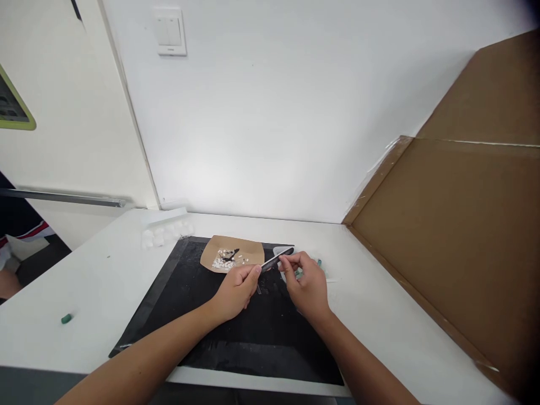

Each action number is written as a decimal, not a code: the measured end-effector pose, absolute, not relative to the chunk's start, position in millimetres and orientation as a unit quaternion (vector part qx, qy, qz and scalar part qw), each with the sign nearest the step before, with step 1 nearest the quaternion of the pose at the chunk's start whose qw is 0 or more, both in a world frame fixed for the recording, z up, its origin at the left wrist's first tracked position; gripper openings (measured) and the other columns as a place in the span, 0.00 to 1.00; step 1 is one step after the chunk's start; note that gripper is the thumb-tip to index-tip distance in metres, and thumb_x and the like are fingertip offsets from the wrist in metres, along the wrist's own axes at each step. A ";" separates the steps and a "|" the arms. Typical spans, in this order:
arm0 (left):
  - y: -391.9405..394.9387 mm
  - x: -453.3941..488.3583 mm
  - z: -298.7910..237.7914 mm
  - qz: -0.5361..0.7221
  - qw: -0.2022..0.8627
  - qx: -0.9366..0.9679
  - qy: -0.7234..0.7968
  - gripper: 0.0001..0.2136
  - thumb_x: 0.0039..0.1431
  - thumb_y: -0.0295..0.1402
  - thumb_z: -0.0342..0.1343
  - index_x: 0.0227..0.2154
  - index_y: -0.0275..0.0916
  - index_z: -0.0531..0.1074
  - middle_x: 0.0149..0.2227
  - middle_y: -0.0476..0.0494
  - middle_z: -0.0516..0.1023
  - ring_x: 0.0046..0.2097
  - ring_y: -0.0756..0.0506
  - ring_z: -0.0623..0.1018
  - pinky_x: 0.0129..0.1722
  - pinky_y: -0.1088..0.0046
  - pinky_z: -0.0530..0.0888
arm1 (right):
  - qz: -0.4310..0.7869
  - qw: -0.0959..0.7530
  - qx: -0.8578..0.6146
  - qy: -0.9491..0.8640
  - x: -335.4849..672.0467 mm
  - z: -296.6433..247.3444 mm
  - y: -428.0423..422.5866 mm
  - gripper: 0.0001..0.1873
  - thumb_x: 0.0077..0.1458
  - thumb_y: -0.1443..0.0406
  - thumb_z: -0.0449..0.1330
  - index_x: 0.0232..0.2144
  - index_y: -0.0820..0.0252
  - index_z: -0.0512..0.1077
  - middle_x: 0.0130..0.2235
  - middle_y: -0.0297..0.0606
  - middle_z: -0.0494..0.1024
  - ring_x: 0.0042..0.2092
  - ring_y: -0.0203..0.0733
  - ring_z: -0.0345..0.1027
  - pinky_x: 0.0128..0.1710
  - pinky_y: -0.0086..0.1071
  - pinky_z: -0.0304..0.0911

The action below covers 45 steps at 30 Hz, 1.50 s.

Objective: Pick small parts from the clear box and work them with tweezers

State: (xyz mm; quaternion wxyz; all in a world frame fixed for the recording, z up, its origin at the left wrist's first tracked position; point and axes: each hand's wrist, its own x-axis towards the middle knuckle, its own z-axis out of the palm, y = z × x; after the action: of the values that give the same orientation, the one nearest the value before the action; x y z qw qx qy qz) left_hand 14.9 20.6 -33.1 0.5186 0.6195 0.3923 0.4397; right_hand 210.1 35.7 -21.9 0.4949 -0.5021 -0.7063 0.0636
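My left hand (238,291) grips the lower end of a narrow dark strip with a pale upper edge (271,262). The strip slants up to the right; its exact kind is unclear. My right hand (307,284) has thumb and forefinger pinched together against the strip's upper half, and whatever lies between those fingertips is too small to make out. Just beyond my left hand, a piece of brown paper (212,247) carries many small white bits (221,262) and some black scraps (230,256). Behind my right hand, a clear container (278,250) with green pieces (319,262) is partly hidden.
Beneath my hands lies a black mat (253,337) on a white table (76,275). A green piece (66,318) rests at left, and a translucent tray (166,232) at the back left. Cardboard (455,225) stands along the right. Another person's hand (8,284) shows at far left.
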 end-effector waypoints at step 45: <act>18.7 13.0 -32.2 0.441 0.518 0.624 0.385 0.24 0.70 0.53 0.47 0.24 0.41 0.61 0.17 0.58 0.58 0.14 0.55 0.59 0.14 0.79 0.58 | 0.069 0.503 -0.500 -0.702 213.6 -21.6 39.2 0.12 0.68 0.55 0.58 0.34 0.54 0.72 0.31 0.33 0.81 0.33 0.44 0.74 0.42 0.40 0.63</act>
State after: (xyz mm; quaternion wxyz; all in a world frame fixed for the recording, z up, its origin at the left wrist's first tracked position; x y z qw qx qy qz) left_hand 13.0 18.7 -32.2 0.5179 0.6240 0.3853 0.4405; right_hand 213.6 39.2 -21.6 0.5026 -0.4998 -0.7020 0.0695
